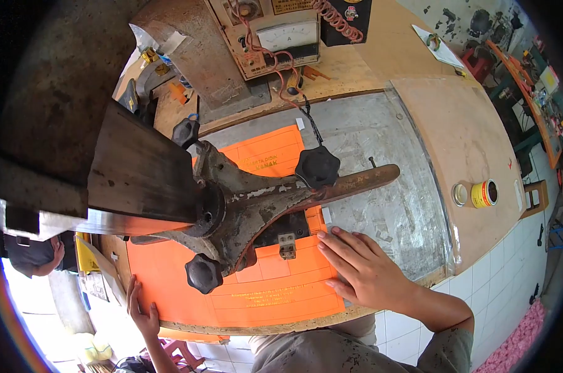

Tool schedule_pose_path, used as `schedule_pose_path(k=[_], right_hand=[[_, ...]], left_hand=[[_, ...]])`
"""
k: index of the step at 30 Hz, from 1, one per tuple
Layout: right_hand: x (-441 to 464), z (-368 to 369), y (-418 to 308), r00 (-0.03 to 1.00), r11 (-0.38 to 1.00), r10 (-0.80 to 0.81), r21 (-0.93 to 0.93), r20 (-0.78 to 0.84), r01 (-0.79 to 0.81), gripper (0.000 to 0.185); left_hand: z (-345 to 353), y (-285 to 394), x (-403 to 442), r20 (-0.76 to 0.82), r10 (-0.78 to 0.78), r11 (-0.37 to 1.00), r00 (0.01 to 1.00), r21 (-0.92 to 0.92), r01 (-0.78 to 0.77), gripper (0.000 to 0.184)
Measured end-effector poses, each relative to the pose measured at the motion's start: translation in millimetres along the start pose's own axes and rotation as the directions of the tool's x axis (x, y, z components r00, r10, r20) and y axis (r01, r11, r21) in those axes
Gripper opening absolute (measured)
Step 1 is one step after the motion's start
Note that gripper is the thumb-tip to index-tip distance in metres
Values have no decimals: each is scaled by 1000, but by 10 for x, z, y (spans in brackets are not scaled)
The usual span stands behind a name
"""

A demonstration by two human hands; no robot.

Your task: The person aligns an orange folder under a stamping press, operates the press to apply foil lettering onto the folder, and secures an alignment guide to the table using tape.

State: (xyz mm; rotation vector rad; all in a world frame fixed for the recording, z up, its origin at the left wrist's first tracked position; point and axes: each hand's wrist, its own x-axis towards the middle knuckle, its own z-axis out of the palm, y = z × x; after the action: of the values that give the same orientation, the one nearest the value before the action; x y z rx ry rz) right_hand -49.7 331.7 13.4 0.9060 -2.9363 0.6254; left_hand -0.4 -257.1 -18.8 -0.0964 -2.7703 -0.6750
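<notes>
A large orange printed sheet (188, 298) with gold lettering lies on the worktable under the head of a hot stamping press (244, 208). Flat on the sheet's right edge rests my right hand (365, 270), fingers stretched out and slightly spread. My left hand (143, 317) touches the sheet's lower left edge, thumb apart from the fingers. Neither hand grips anything that I can see. The press head hides the middle of the sheet. Black star knobs (317, 166) and a long metal handle bar (368, 180) stick out from the press.
Behind the press stands a control box (287, 37) with a dial gauge and red wires. A metal plate (393, 205) covers the table to the right. An opened small can (484, 194) and its lid (460, 194) sit on brown board. Another person (32, 255) is at far left.
</notes>
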Motion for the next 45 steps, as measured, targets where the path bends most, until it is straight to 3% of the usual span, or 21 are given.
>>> schedule_pose_path(k=[18,23,30,36,45], right_hand=[[-32,-4,-23,998,999,-5,44,-62,8,65],[-141,62,64,985,965,50,263,-168,-4,46],[-323,109,-221,966,992,88,112,-244,-62,47],[-403,196,-341,973,996,73,56,-218,-63,51],[-414,216,-346,972,994,91,70,-217,-78,52]], left_hand=[[26,-64,20,-9,52,999,999,-5,-52,62],[-3,-36,-19,-4,60,998,998,-25,-60,57],[8,-77,6,-15,76,996,997,-46,-77,55],[-2,-51,-11,-19,78,996,997,-45,-79,54],[-29,-75,-24,-71,102,994,992,-31,-104,56]])
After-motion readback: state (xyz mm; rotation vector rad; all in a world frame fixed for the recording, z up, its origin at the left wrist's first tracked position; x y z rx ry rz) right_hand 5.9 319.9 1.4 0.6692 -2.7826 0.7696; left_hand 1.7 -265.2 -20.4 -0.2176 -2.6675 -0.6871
